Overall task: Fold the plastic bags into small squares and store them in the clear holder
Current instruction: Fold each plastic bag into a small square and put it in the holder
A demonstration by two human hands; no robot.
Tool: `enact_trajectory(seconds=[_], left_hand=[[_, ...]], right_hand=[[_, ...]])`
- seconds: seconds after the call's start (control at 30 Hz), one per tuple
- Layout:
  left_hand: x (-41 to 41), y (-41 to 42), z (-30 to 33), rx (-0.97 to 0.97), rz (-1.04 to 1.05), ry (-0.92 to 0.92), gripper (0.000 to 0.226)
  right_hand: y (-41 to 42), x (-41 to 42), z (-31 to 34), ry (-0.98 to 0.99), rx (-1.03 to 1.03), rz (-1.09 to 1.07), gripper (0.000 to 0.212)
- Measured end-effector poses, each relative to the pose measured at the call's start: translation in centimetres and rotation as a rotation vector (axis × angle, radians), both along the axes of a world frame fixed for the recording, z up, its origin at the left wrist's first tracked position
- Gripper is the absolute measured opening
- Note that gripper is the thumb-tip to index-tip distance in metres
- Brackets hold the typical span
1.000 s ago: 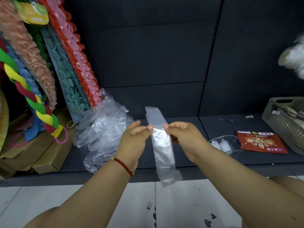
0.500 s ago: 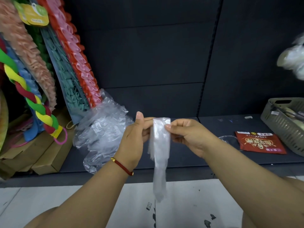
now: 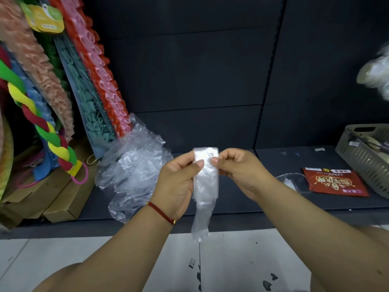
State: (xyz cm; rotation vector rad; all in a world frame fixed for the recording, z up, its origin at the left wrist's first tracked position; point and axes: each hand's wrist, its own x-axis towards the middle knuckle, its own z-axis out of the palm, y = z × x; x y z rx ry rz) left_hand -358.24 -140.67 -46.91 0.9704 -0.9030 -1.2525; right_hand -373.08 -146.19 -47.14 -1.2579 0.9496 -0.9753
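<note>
Above the dark shelf (image 3: 210, 199), the left hand (image 3: 179, 182) and right hand (image 3: 240, 171) pinch a folded plastic strip (image 3: 205, 184) at its top fold; it looks light, limp, slippery, best gripped there.

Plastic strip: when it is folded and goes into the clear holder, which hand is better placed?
Probably the right hand: the clear holder sits on the shelf just beyond it. Both hands pinch the plastic strip; the left hand is farther from it.
</note>
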Motion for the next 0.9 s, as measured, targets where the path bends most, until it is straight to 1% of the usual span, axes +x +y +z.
enact_trajectory(seconds=[0.07, 0.23, 0.33, 0.4, 0.43, 0.47, 0.53, 0.57, 0.6, 0.63, 0.7, 0.77, 0.83, 0.9], left_hand=[[0.0, 0.0, -0.3, -0.016, 0.012, -0.056, 0.029], [-0.2, -0.2, -0.2, -0.038, 0.029, -0.033, 0.033], [-0.5, -0.2, 0.0, -0.015, 0.067, -0.012, 0.033], [-0.5, -0.4, -0.3, 0.038, 0.121, -0.01, 0.033], [-0.5, -0.5, -0.6, 0.077, 0.122, -0.047, 0.031], [-0.6, -0.4, -0.9, 0.116, 0.098, -0.13, 0.026], [-0.7, -0.2, -1.5, 0.185, 0.035, -0.344, 0.009], [-0.7, -0.1, -1.8, 0.209, 0.026, -0.407, 0.007], [-0.7, -0.1, -2.0, 0.228, 0.038, -0.43, 0.009], [-0.6, -0.1, -2.0, 0.242, 0.062, -0.419, 0.01], [-0.2, -0.2, -1.7, 0.267, 0.114, -0.339, 0.011], [0.1, -0.4, -1.4, 0.298, 0.16, -0.262, 0.013], [0.4, -0.6, -1.3, 0.326, 0.187, -0.228, 0.019], [0.6, -0.7, -1.2, 0.333, 0.199, -0.187, 0.021]], right_hand=[[0.1, 0.1, 0.0, -0.013, -0.001, -0.01, 0.012], [0.2, 0.5, 0.1, -0.054, -0.003, -0.05, 0.012], [0.3, 0.7, 0.1, -0.085, -0.011, -0.079, 0.019], [0.3, 0.7, 0.1, -0.116, -0.016, -0.121, 0.024], [0.2, 0.7, 0.0, -0.131, -0.019, -0.149, 0.026], [0.1, 0.6, 0.1, -0.145, -0.022, -0.178, 0.028], [-0.2, 0.4, 0.1, -0.156, -0.021, -0.223, 0.03], [-0.3, 0.3, 0.0, -0.152, -0.017, -0.234, 0.03], [-0.4, 0.2, 0.0, -0.137, -0.013, -0.24, 0.029], [-0.4, 0.1, 0.0, -0.102, -0.01, -0.249, 0.027], [-0.3, 0.0, 0.2, 0.037, 0.007, -0.272, 0.025], [0.0, -0.1, 0.4, 0.195, 0.079, -0.246, 0.031], [0.6, 0.1, 0.5, 0.231, 0.219, -0.117, 0.042], [1.6, 0.7, 0.3, 0.194, 0.378, 0.053, 0.06]])
